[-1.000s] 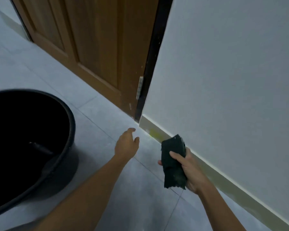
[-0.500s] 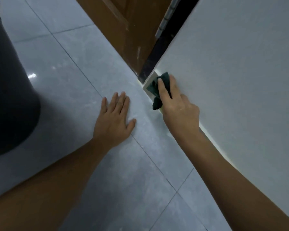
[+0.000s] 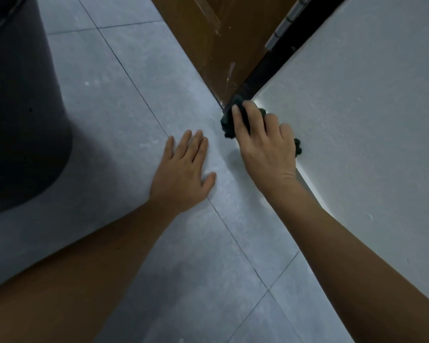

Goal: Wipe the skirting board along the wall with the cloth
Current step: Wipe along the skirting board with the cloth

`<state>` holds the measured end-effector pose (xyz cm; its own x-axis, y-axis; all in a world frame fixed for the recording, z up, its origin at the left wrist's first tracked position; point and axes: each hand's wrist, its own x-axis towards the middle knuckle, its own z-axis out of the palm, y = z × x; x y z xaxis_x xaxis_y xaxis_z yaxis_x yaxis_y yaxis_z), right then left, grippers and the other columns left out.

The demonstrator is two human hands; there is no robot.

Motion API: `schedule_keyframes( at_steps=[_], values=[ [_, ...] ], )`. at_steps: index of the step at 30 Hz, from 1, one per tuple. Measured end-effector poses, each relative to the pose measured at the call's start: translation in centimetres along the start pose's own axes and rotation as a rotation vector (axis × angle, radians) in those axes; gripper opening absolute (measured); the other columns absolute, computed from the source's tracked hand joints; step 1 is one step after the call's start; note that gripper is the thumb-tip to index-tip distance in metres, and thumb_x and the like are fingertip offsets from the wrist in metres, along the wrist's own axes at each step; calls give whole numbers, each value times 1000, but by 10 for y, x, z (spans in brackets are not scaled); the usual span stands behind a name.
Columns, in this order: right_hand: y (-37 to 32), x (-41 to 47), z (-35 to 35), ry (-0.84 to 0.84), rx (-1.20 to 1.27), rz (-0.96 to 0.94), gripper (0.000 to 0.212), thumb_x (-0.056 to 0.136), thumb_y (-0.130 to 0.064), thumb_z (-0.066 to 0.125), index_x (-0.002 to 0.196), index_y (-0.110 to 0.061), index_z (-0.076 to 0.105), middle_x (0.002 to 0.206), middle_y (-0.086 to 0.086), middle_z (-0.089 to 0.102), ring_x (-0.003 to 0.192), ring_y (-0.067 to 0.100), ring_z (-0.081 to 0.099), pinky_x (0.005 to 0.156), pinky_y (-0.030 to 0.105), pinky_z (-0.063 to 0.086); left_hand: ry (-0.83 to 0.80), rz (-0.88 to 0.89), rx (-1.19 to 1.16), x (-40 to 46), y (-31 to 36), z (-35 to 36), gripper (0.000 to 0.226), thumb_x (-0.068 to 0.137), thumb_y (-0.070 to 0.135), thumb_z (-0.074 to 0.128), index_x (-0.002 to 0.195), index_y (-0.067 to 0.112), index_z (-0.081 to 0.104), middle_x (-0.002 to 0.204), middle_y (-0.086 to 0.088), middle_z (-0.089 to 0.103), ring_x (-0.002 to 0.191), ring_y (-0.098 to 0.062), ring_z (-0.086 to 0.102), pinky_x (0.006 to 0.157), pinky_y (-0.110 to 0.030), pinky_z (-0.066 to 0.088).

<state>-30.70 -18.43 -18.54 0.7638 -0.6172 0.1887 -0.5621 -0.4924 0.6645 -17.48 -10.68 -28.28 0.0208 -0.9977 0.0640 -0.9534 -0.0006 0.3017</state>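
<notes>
Since half a second ago our right hand (image 3: 265,144) has clamped the cloth (image 3: 229,120) lower onto the skirting board (image 3: 307,179) beside the door (image 3: 208,38); our left hand (image 3: 183,169) lies flat and open on the floor (image 3: 134,95), the black bucket (image 3: 18,107) well apart.

- right hand (image 3: 265,147) is pressing a dark cloth (image 3: 229,122) onto the skirting board (image 3: 310,184), right by the door frame corner
- left hand (image 3: 183,169) flat on the floor tiles (image 3: 124,115), fingers spread
- big dark bucket (image 3: 22,107) sits off to the left
</notes>
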Motion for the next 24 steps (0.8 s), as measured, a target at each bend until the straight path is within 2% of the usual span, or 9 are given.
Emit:
schedule_keyframes(
  at_steps=[1,3,4,6,8,13,17,21,24],
  values=[
    [-3,1,2,-52,-33,-7,52,82,-8,52,134,-16,54,137,5,50,83,21,54,58,28,38,0,-1,-5,-1,0,1,76,89,52,28,147,3,30,154,-16,28,143,-32,24,116,-51,12],
    [-7,-9,7,-213,-126,-56,62,81,-12,54,142,-16,42,148,6,21,100,25,38,67,28,41,-4,-2,-11,-2,1,2,77,89,53,28,147,3,29,154,-15,28,144,-31,23,116,-51,13],
    [-10,-17,9,-276,-174,-85,63,82,-10,50,144,-15,39,148,7,9,103,26,31,71,28,40,-5,1,-8,-2,1,2,77,89,53,28,147,3,29,155,-15,28,144,-31,23,116,-51,13],
    [-9,-27,10,-341,-223,-122,62,83,-5,33,144,-14,37,148,9,1,108,26,29,74,28,39,-2,4,-5,-1,2,2,77,89,53,28,148,4,28,155,-15,27,144,-31,23,116,-50,12],
    [-12,-33,9,-357,-244,-163,63,84,-5,26,145,-13,34,148,10,-1,113,24,34,76,28,39,1,-6,-3,-1,-1,2,77,89,54,27,148,4,28,155,-14,26,144,-31,22,116,-50,11],
    [-10,-62,5,-506,-253,-260,59,90,-5,25,149,-6,22,154,13,-1,119,24,38,78,28,38,1,0,-12,-3,3,3,77,89,53,28,147,4,29,155,-15,27,144,-31,23,116,-51,13],
    [-2,-55,-3,-431,-283,-245,66,84,2,17,149,-6,23,148,15,3,112,24,39,80,29,40,8,-9,-9,-1,-1,2,77,89,53,26,148,4,28,155,-15,27,144,-31,22,116,-51,12],
    [-10,-21,-2,-400,-240,-97,68,84,-12,50,148,-8,27,142,11,7,107,25,31,79,28,41,4,-10,7,-3,-5,4,77,89,54,25,148,4,27,156,-14,25,144,-31,21,116,-50,11],
    [-18,-12,5,-415,-203,-86,62,90,-19,45,148,-11,26,142,10,6,110,22,39,79,27,40,10,-11,-5,-3,-2,3,77,89,54,26,148,4,27,156,-14,26,145,-31,20,116,-52,10]
  ],
)
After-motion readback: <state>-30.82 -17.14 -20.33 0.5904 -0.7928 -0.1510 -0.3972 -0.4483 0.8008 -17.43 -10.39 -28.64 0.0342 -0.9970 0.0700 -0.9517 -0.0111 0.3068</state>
